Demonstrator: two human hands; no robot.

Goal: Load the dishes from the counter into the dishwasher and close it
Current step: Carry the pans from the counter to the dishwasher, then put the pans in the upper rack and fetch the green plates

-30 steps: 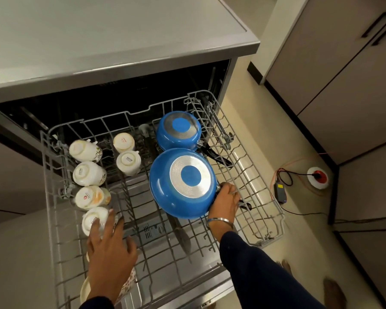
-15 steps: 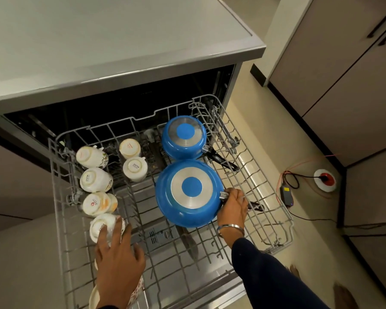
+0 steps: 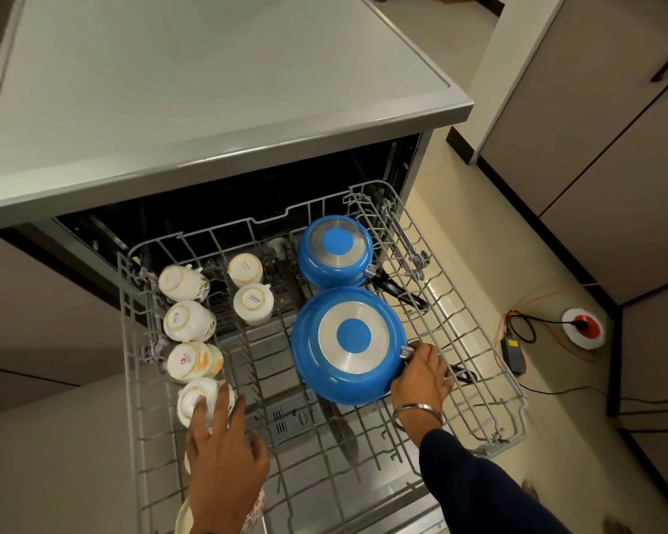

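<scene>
The dishwasher's upper rack (image 3: 490, 383) is pulled out. A large blue pan (image 3: 348, 344) lies upside down in it, and my right hand (image 3: 421, 379) is shut on its handle at the pan's right side. Behind it a smaller blue pan (image 3: 334, 250) lies upside down too, its black handle pointing right. Several white cups (image 3: 188, 321) stand upside down along the rack's left side. My left hand (image 3: 224, 468) lies palm down with fingers spread over a floral cup (image 3: 256, 510), fingertips touching the nearest white cup (image 3: 193, 396).
A grey counter (image 3: 209, 90) overhangs the dishwasher opening. The lowered door (image 3: 363, 495) shows under the rack. On the floor to the right lie a red and white socket (image 3: 583, 327), a black adapter (image 3: 513, 354) and cables. Cabinets (image 3: 594, 148) stand beyond.
The view has shifted, so the rack sits lower and further right in the picture. Both hands keep their places on the pan handle and over the cups.
</scene>
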